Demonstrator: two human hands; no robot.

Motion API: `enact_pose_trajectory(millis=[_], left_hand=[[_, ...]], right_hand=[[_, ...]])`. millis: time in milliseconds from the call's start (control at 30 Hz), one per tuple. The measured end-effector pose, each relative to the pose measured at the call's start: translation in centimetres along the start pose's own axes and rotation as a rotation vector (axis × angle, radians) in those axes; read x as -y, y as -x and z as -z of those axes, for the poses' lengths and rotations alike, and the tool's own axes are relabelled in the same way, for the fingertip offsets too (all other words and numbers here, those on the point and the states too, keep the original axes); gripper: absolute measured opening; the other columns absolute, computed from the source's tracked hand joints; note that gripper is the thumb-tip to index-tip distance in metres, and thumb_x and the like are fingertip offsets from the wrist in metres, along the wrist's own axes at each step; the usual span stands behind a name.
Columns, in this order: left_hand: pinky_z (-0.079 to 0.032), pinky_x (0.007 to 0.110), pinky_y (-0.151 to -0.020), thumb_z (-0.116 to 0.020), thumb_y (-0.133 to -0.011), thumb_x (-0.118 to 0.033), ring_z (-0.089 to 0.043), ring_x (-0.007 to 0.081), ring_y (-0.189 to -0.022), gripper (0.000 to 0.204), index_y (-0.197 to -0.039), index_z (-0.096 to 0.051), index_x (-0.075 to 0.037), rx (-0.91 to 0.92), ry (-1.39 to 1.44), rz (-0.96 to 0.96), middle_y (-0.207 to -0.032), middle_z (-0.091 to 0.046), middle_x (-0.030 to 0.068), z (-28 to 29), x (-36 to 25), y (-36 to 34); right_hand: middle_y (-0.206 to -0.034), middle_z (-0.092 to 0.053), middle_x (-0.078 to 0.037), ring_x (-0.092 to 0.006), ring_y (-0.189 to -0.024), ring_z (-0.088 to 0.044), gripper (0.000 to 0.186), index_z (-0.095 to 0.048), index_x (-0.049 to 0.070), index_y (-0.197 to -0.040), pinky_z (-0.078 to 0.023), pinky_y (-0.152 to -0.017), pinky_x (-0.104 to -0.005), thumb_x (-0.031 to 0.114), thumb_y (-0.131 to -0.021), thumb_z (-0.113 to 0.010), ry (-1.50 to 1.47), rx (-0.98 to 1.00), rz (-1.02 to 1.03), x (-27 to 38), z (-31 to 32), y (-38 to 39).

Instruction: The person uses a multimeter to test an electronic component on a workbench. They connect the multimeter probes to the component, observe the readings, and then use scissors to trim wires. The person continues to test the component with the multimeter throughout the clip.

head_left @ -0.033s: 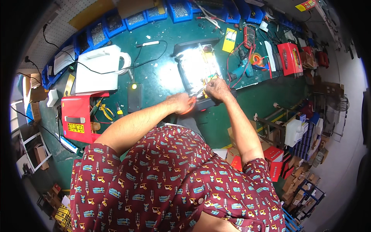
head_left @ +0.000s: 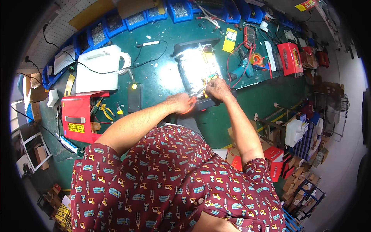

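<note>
An opened device (head_left: 198, 69) with dark end panels lies on the green bench in front of me, its inside washed out by glare. My left hand (head_left: 179, 103) is closed around an orange-handled hand tool (head_left: 189, 107), probably pliers or cutters. Its dark tip points toward the yellow wires (head_left: 206, 92) at the device's near end; whether it touches them I cannot tell. My right hand (head_left: 217, 89) pinches those thin wires at the device's near right corner. The fingertips are partly hidden.
Left on the bench are a red metal cover (head_left: 79, 116), yellow-handled pliers (head_left: 104, 110), a black box (head_left: 134, 98) and a white plastic case (head_left: 98, 69). To the right lie a teal power drill (head_left: 241, 70) and a red multimeter (head_left: 249, 36). Blue parts bins (head_left: 136, 20) line the back.
The tip of the orange-handled tool shows a little more clearly beside the wires. Both hands stay nearly in the same place.
</note>
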State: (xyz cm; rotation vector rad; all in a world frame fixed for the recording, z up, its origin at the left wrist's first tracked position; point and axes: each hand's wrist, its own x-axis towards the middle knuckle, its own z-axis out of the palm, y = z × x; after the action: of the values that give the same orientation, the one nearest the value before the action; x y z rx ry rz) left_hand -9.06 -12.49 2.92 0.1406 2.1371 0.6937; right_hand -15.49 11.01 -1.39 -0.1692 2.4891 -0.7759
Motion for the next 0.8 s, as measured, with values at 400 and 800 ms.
enact_pose_trajectory(millis=[400,800], left_hand=[[-0.055,0.044,-0.073,-0.067,-0.095,-0.036,-0.071,0.0305,-0.077,0.034,-0.084,-0.071,-0.005,-0.047,0.136,-0.132,-0.078,-0.072,0.0145,-2.7,2.7,-2.8],[-0.038,0.022,-0.051,-0.074,-0.09,-0.031,-0.054,0.0053,-0.055,0.021,-0.093,-0.07,-0.01,0.624,0.958,-0.084,-0.067,-0.059,-0.0059,-0.2,4.8,-3.9]], right_hand=[[-0.067,-0.07,-0.017,-0.0285,-0.066,-0.072,0.017,-0.076,0.004,-0.071,-0.059,-0.071,-0.0417,0.021,-0.073,-0.073,0.005,-0.005,-0.052,0.4,0.2,0.3],[-0.073,-0.071,-0.021,-0.033,-0.071,-0.072,0.021,-0.075,0.001,-0.077,-0.058,-0.073,-0.0439,0.021,-0.075,-0.072,0.009,-0.033,-0.057,0.6,0.2,0.5]])
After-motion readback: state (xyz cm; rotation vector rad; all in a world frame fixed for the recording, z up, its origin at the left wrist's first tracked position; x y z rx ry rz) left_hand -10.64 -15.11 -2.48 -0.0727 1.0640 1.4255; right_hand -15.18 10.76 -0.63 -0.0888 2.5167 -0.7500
